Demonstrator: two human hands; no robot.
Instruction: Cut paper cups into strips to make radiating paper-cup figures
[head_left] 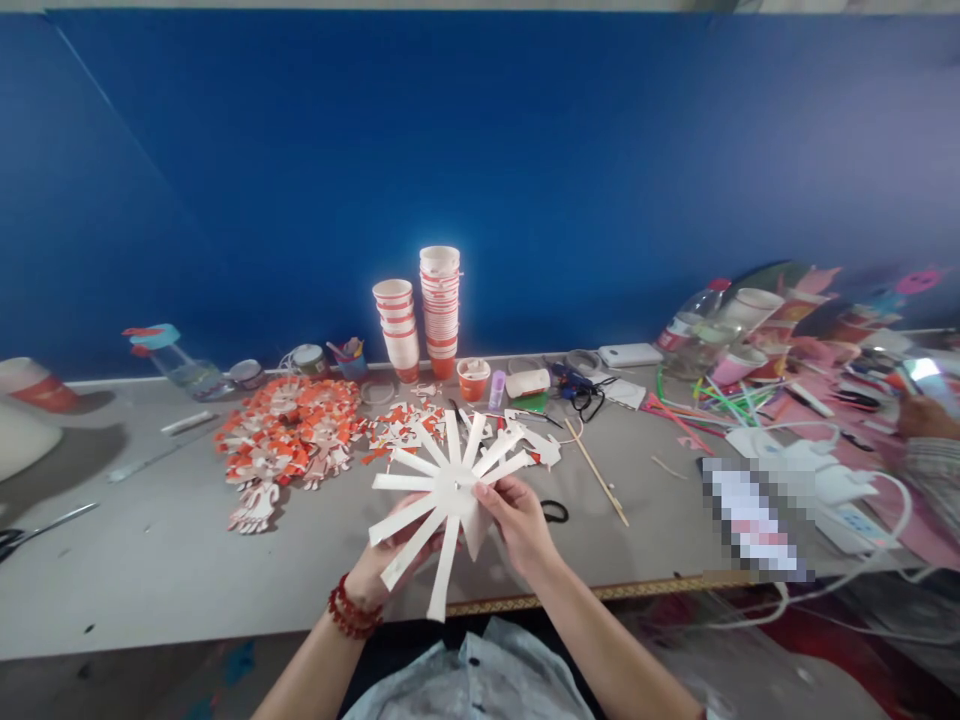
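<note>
A white paper cup cut into splayed strips (452,487) fans out like a flower above the table's front edge, a small dark spot at its centre. My right hand (517,512) pinches it at the right, thumb on the top face near the centre. From below and to the left, my left hand (397,565) holds it, its fingers mostly hidden behind the strips. Behind the hands lie paper scraps (401,428) in white and orange. A dark scissor handle (555,511) shows just right of my right hand.
Two tall stacks of paper cups (440,310) stand against the blue partition (300,180). A heap of orange-and-white cut-outs (292,430) lies left. Wooden sticks (598,473), a power strip (847,520) and coloured straws (731,400) are right. Another person's hand (926,415) holds a phone far right.
</note>
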